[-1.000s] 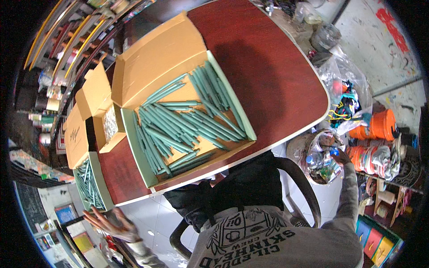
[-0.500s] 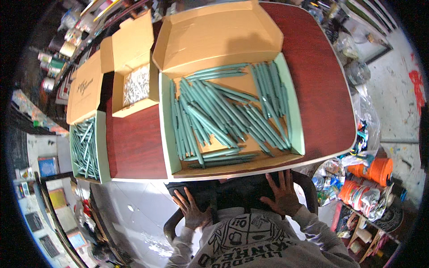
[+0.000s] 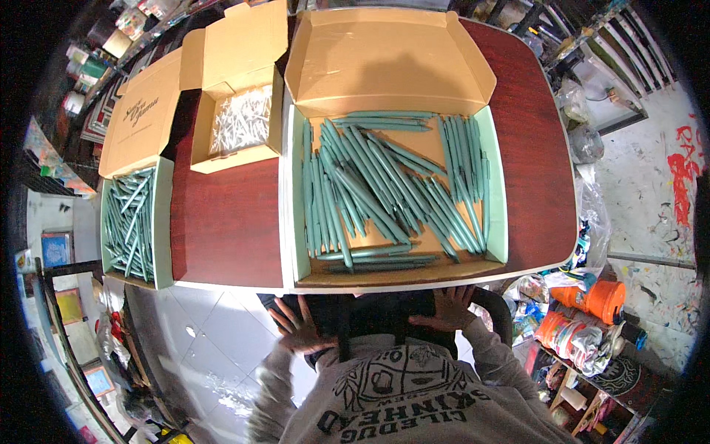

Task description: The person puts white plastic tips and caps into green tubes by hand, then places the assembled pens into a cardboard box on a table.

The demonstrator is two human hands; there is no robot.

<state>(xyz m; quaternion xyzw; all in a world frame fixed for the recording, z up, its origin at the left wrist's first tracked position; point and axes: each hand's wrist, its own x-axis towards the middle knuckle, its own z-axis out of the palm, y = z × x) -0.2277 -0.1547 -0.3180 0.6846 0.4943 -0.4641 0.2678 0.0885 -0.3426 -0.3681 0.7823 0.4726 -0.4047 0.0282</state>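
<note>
Below the table's front edge, my left hand rests on my dark-clothed lap with its fingers spread. On the other side, my right hand lies open on the lap too, its fingertips partly under the table edge. Neither holds anything. Closest to both is a large open cardboard box with pale green sides, full of teal pen-shaped sticks. A smaller pale green box at the left holds more slim teal sticks. Between them stands a small brown box of little white pieces.
The boxes stand with lids up on a dark red table with a pale rim. On the right are orange containers, plastic bags and piled clutter. Shelves with jars line the far left. A dark chair arm curves beside me.
The view has shifted and turned a little, so the table and boxes sit differently. My right hand now shows further under the table edge. Both hands stay open on the lap.
</note>
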